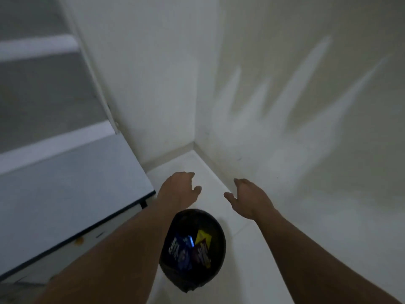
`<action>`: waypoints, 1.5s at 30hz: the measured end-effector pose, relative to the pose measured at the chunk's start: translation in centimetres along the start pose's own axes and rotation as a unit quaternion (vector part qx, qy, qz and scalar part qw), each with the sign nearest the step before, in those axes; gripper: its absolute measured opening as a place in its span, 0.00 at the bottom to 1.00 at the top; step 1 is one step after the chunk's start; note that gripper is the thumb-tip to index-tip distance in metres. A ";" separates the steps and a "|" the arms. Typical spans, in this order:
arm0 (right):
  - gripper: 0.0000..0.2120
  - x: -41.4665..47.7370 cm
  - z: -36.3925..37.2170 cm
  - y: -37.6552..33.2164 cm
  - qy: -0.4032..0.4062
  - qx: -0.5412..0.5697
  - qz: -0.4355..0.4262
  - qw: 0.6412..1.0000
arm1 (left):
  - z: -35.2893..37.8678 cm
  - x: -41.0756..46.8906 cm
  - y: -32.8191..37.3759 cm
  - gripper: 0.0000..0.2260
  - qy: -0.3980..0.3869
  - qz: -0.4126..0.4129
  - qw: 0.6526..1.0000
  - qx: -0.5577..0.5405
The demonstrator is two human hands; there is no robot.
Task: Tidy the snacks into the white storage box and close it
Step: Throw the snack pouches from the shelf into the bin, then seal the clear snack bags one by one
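The pale tiled floor (188,163) is stretching out under the fingers (238,182). A round black bin (215,242) is standing on it, behind the fingers toward the person, holding colourful snack packets (182,249).

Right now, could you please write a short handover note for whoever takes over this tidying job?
The left hand is open and holds nothing, out in front near the wall corner.
The right hand is open and holds nothing, fingers relaxed.
The snack packets lie in a dark round container on the white floor, below the forearms.
The white storage box is not in view.
Done: nothing that shows.
Left: find the box, move the snacks into it, close it.
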State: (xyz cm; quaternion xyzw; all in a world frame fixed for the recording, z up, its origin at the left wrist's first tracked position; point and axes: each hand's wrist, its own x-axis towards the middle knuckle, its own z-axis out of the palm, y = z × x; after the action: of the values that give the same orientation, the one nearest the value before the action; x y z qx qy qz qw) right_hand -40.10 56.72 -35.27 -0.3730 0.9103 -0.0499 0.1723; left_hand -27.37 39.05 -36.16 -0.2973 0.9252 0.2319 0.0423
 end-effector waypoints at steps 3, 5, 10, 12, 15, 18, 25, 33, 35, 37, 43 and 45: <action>0.33 -0.9 -5.5 -3.2 0.016 -0.007 -0.030 0.999 | -6.9 -2.4 -0.1 0.31 0.027 -0.015 1.000 0.005; 0.33 -1.6 -8.6 -5.8 0.031 -0.011 -0.050 0.998 | -10.8 -4.5 -0.6 0.32 0.051 -0.028 0.998 0.004; 0.33 -3.6 -14.3 -13.3 0.057 -0.033 -0.107 0.992 | -18.7 -10.1 -3.4 0.33 0.079 -0.070 0.994 0.016; 0.35 -4.3 -15.8 -16.7 0.061 -0.041 -0.126 0.989 | -21.4 -12.5 -5.4 0.34 0.094 -0.089 0.991 0.019; 0.35 -5.2 -17.3 -22.4 0.063 -0.054 -0.153 0.985 | -25.2 -16.0 -9.1 0.34 0.127 -0.117 0.985 0.015; 0.34 -6.2 -17.8 -28.7 0.070 -0.066 -0.186 0.978 | -29.0 -19.7 -13.3 0.32 0.168 -0.139 0.976 0.014; 0.33 -8.9 -17.6 -44.6 0.094 -0.070 -0.245 0.962 | -36.5 -28.4 -24.9 0.34 0.201 -0.181 0.963 0.007; 0.31 -11.4 -13.9 -61.2 0.088 -0.043 -0.304 0.948 | -41.4 -36.9 -38.4 0.32 0.216 -0.240 0.946 0.007; 0.31 -11.6 -12.8 -64.5 0.071 -0.047 -0.319 0.944 | -42.2 -38.1 -41.2 0.33 0.219 -0.258 0.941 -0.002; 0.32 -11.3 -11.5 -67.6 0.057 -0.048 -0.333 0.940 | -42.6 -39.0 -43.9 0.33 0.221 -0.269 0.937 -0.009; 0.32 -9.0 -6.8 -75.6 0.009 -0.051 -0.365 0.930 | -42.0 -39.3 -51.6 0.33 0.207 -0.307 0.928 -0.041; 0.32 -7.5 -5.2 -78.0 -0.005 -0.049 -0.371 0.927 | -42.1 -38.8 -54.2 0.33 0.199 -0.319 0.926 -0.041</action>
State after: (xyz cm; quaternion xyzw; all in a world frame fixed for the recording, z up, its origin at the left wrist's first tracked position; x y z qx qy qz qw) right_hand 14.64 5.85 -11.22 -0.6926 0.7071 -0.0641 0.1274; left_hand 37.82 1.76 -12.28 -0.6180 0.7608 0.1801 -0.0832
